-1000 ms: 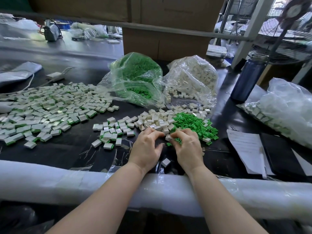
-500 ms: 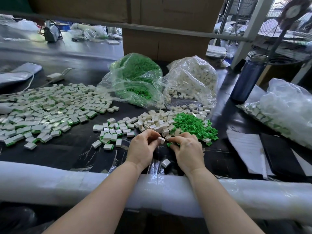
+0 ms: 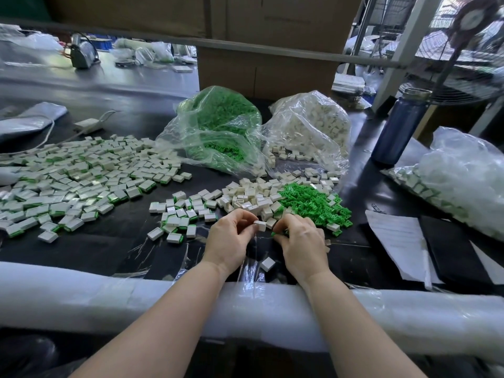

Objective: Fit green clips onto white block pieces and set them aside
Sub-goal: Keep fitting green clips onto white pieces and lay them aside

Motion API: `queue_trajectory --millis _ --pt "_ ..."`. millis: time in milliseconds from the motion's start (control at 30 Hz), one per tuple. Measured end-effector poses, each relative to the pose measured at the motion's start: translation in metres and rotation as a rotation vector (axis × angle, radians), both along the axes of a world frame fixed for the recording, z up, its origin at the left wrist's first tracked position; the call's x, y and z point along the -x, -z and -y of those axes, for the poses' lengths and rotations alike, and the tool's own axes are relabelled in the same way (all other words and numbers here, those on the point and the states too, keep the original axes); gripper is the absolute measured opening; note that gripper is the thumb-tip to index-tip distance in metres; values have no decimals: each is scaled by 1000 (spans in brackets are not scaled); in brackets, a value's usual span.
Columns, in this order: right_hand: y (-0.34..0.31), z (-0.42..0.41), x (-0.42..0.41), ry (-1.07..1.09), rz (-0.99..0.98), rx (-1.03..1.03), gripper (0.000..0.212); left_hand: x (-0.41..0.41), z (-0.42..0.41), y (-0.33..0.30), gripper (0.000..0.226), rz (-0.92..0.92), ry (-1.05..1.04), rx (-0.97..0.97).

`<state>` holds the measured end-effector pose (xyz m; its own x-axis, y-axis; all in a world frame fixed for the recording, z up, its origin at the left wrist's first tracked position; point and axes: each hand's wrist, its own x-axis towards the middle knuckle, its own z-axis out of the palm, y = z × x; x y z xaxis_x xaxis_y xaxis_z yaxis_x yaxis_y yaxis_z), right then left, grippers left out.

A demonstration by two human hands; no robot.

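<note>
My left hand (image 3: 231, 238) pinches a small white block (image 3: 260, 225) between thumb and fingertips just above the black table. My right hand (image 3: 301, 242) is curled beside it, and a bit of a green clip (image 3: 274, 234) shows at its fingertips. Behind the hands lie a loose pile of white blocks (image 3: 245, 197) and a pile of green clips (image 3: 313, 204). A small group of fitted pieces (image 3: 180, 214) lies left of the hands. One stray white block (image 3: 267, 264) rests between my wrists.
A large spread of fitted pieces (image 3: 68, 175) covers the left of the table. Bags of green clips (image 3: 218, 129) and white blocks (image 3: 313, 126) stand behind. A blue bottle (image 3: 399, 126), papers (image 3: 395, 241) and another bag (image 3: 463, 181) lie right. A white foam roll (image 3: 81, 296) pads the front edge.
My hands drew back from the piles toward me. The left hand now holds a white block lifted clear of the pile, and the right hand has come away with a green clip.
</note>
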<state>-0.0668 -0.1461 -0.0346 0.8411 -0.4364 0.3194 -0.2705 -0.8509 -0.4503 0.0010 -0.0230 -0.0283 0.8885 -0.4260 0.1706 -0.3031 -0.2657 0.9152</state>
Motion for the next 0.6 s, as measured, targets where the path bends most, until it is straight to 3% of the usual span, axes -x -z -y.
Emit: queue_trajectory --millis 167,267,600 --pt "-5 2 5 -138 223 -446 18 0 -1 0 17 -26 31 40" --pt "-7 3 7 -195 273 -605 18 0 0 0 25 -57 79 54" --pt "-12 1 9 -221 288 -691 12 0 -1 0 16 -75 124 44"
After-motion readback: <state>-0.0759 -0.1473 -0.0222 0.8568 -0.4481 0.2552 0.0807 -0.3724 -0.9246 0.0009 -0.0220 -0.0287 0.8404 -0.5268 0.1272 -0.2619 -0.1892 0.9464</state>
